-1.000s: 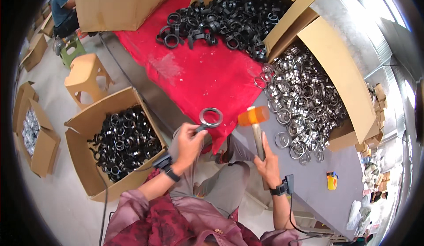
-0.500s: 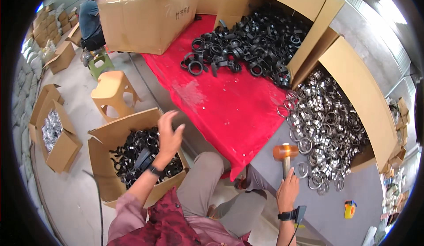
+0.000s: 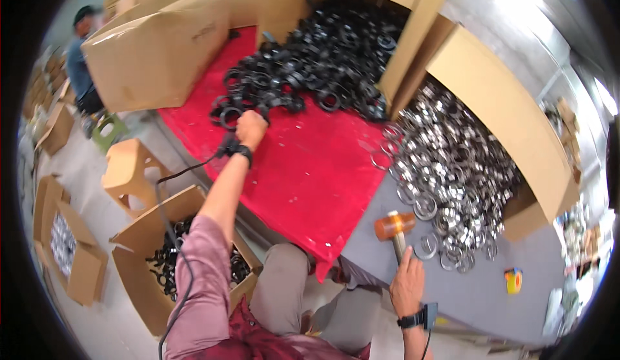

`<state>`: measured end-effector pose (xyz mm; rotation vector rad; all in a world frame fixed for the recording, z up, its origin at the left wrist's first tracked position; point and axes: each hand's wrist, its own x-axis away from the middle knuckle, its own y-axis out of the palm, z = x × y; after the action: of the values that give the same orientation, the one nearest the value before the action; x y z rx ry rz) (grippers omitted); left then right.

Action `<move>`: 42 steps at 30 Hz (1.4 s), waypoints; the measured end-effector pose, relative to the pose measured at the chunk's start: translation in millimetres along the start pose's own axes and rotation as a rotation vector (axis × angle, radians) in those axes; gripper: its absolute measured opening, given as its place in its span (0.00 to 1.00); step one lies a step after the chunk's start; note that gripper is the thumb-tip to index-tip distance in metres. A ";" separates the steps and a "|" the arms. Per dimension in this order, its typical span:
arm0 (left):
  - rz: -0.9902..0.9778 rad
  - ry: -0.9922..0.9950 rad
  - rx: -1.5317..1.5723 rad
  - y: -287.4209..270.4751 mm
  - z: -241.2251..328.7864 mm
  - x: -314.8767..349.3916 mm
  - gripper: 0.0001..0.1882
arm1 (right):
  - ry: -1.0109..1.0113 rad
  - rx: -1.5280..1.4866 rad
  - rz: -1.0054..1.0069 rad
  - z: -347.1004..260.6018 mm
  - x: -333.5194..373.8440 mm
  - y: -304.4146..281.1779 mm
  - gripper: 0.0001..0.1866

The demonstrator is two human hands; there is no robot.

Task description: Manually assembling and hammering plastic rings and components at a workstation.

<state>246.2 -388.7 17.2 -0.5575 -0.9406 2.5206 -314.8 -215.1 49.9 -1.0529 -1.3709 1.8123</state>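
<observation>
At the near edge of a pile of black ring-shaped parts (image 3: 336,53), my left hand (image 3: 252,129) is closed, its fingertips partly hidden. A black ring (image 3: 230,118) lies beside the knuckles, and the hand appears to grip another black ring there. My right hand (image 3: 407,286) is closed around the pale handle of a mallet (image 3: 395,226) with an orange head. The mallet rests at the grey table top (image 3: 445,302), next to loose metal rings (image 3: 426,246). A heap of shiny metal rings (image 3: 458,166) spreads out from a carton on the right.
A red cloth (image 3: 290,185) covers the table's left part. Beside my left leg stands an open carton (image 3: 139,295) with black parts. A yellow stool (image 3: 132,173), a large carton (image 3: 155,56), a tape measure (image 3: 513,280) and a seated person (image 3: 81,69) are around. A cable (image 3: 187,269) hangs along my left arm.
My left hand has gone from above the floor carton, where its fingers were apart, up and forward to the black pile and closed. My right hand stays on the mallet. The view has shifted.
</observation>
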 end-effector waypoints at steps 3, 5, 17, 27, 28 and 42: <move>-0.022 0.084 0.247 16.0 -64.6 -32.3 0.20 | -0.031 -0.056 0.011 -4.0 -8.0 -2.6 0.36; -0.182 0.002 0.394 20.3 -38.2 -28.0 0.27 | 0.014 -0.023 0.014 4.1 -0.9 1.7 0.38; -0.148 0.082 0.617 13.3 -1.7 20.7 0.13 | -0.116 -0.225 0.212 7.5 -52.0 -21.1 0.36; -0.644 0.467 0.623 -120.2 -28.5 247.7 0.13 | -0.172 -0.202 0.246 -1.5 -275.3 78.7 0.28; -0.692 0.454 0.628 -129.2 -30.6 263.3 0.14 | -0.124 -0.105 0.282 -3.0 -282.8 87.3 0.31; -1.018 -0.005 1.056 -126.2 -43.5 326.0 0.08 | -0.320 -0.346 0.243 -60.5 -184.2 8.6 0.47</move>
<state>19.9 -119.4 -0.9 0.2362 0.2067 1.6746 -172.7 -345.0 74.2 -1.1827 -1.8687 2.0318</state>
